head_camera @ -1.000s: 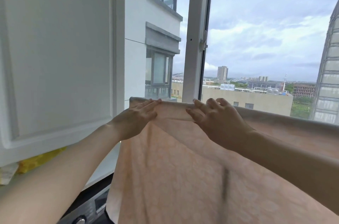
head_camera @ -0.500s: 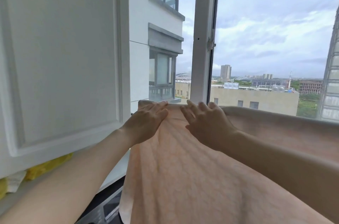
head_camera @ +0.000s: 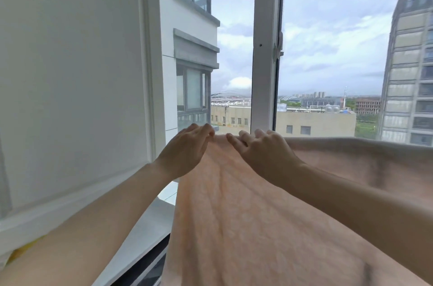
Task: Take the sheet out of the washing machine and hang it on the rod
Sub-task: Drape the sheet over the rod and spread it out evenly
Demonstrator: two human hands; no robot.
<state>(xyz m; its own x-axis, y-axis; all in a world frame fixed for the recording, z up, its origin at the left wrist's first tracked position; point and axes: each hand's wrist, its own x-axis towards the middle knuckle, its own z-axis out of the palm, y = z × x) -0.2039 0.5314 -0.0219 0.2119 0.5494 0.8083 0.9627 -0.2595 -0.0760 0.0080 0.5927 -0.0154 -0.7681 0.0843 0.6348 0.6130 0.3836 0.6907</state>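
Note:
A peach-coloured sheet hangs draped over a rod that it hides, in front of the window. Its top fold runs from the middle of the view to the right edge. My left hand lies flat on the sheet's left end at the top fold, fingers straight. My right hand rests on the top fold just to the right of it, fingers spread and slightly bent, fingertips on the cloth. The two hands are a short gap apart. The washing machine is only a dark strip at the bottom.
A white cabinet door fills the left side, close to my left arm. A white window post stands behind the hands, with open sky and buildings beyond. A pale sill runs below the cabinet, above a dark appliance top.
Both hands have slid closer together along the top fold, smoothing the cloth. The view has shifted slightly, so the sheet's left end sits more central.

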